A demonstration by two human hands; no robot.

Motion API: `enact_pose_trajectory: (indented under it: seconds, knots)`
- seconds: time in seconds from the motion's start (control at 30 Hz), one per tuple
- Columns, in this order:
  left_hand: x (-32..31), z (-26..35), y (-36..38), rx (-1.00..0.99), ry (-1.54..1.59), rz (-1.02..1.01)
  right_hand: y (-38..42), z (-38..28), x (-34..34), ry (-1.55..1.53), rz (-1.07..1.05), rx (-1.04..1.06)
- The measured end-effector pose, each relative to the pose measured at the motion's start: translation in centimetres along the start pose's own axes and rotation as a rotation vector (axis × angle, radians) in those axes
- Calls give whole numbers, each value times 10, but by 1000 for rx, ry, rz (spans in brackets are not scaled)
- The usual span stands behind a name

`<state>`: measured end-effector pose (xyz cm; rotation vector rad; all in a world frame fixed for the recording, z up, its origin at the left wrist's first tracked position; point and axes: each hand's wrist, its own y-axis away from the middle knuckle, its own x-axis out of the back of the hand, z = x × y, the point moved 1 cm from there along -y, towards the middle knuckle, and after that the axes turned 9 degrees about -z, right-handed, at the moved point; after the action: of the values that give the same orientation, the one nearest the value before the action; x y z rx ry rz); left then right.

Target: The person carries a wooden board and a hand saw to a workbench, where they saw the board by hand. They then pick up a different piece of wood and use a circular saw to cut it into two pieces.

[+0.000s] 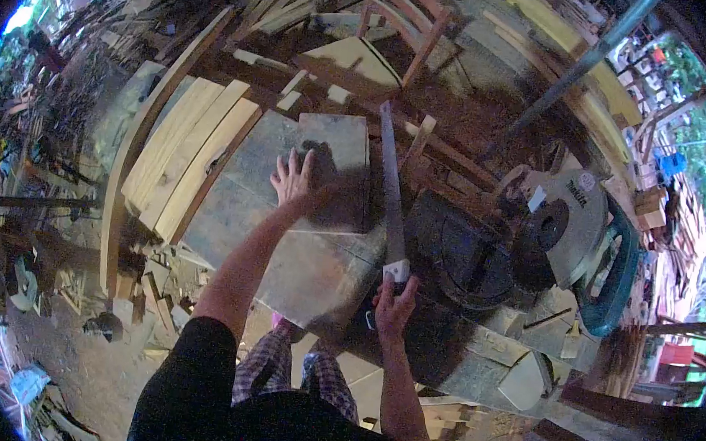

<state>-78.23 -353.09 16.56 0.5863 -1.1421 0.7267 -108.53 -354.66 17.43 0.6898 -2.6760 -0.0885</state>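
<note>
My left hand (292, 180) lies with its fingers spread on a flat dark board (339, 144) on the workbench (306, 271). In my right hand (396, 302) is the handle of a handsaw (391, 194), my fingers wrapped round it. The saw's long blade points away from me, beside the board's right edge. Whether the teeth touch the board I cannot tell.
A Makita power saw (566, 227) stands on the right of the bench. Pale planks (178, 151) lie at the left. Beyond the bench is a wooden chair (404, 15). A metal pole (585, 64) slants at the upper right. Wood scraps cover the ground.
</note>
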Motion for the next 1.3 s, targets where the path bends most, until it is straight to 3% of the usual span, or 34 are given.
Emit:
enact_pose_trajectory:
  seconds: [0.03,0.1,0.13,0.2,0.3,0.37,0.43,0.47,0.53,0.63,0.7,0.8,0.87,0.93,1.03,1.13,1.2,1.3]
  knots:
    - [3,3,-14,-11,4,6,2,-4,4,-1,11,7]
    - [21,19,-40,-326,-79,-158,9,-5,9,-157,-50,-88]
    - [-2,15,-63,-376,-129,-70,16,-5,9,-159,-37,-81]
    - [-6,23,-96,-355,-112,-64,32,-3,11,-352,2,-206]
    - [-8,34,-142,-293,-127,-82,57,-17,19,-332,73,-187]
    - [2,37,-162,-238,-168,-337,73,-3,24,-327,98,-242]
    - [-31,23,-209,-260,-149,-438,88,9,25,-339,127,-301]
    - [-41,15,-226,-268,-130,-529,94,11,25,-314,133,-229]
    - [-26,5,-235,-358,-82,-522,109,17,26,-240,125,-123]
    - [46,27,-217,-494,-84,-486,119,-15,26,-404,220,-219]
    - [119,45,-189,-555,-151,-449,122,-26,29,-436,215,-182]
    - [217,75,-121,-740,-13,-437,115,-38,31,-439,208,-123]
    - [261,94,-74,-828,45,-210,109,-39,34,-286,189,-73]
    - [265,102,-44,-877,-72,-85,98,-49,35,-310,183,-48]
    - [203,86,-27,-1019,-435,169,82,-59,32,-378,166,-45]
    - [120,68,-9,-974,-275,-6,71,-60,27,-402,187,-108]
    - [39,39,4,-1078,-567,285,66,-61,29,-364,159,-100]
    - [-24,22,43,-1039,-687,296,58,-39,31,-247,92,-82]
